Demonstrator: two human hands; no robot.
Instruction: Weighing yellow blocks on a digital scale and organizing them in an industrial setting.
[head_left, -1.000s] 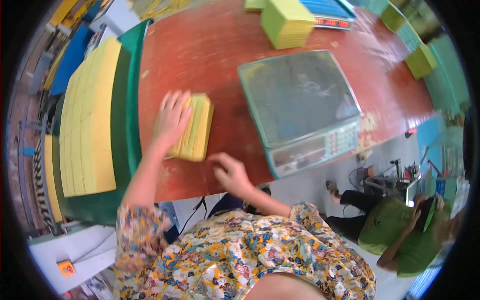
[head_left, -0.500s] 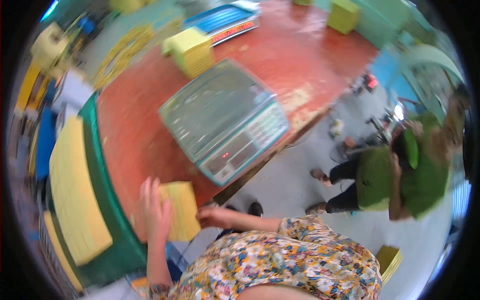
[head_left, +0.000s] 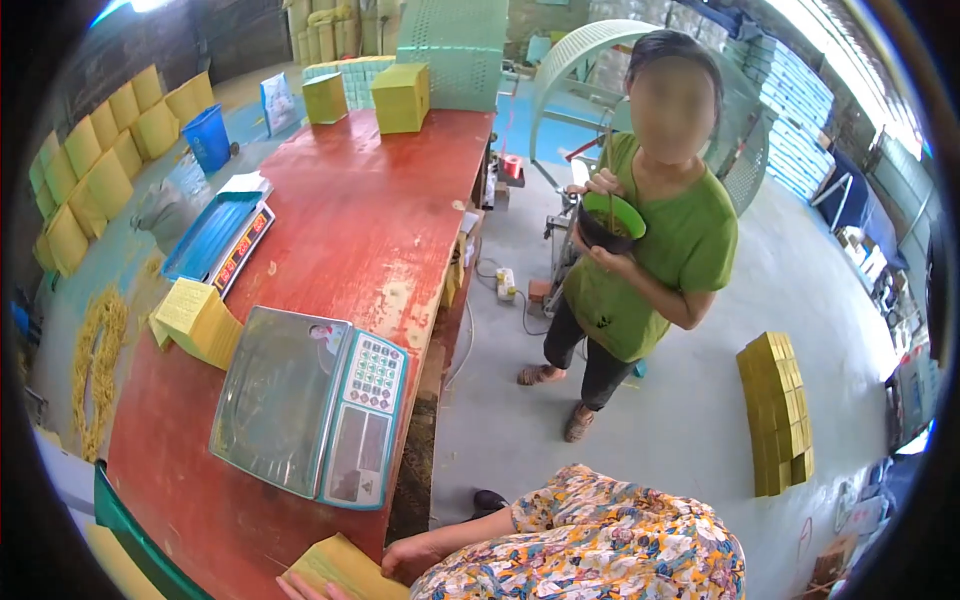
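A stack of yellow paper sits low in the view, at the near edge of the red table. My left hand grips its lower left side, mostly cut off by the picture's bottom. On the right, my right hand is closed against the stack's side, its fingertips partly hidden. Just beyond lies a digital weighing scale with a bare glassy plate and a keypad. Behind the scale stands another yellow paper stack.
The red table also carries a blue-trayed scale and yellow blocks at its far end. A person in a green shirt stands right of it with a bowl and chopsticks. Yellow stacks stand on the floor at right.
My view has swung up and to the right, so the hands and paper stack now sit lower. The person in green appears more fully. The scale's lit red digits no longer show.
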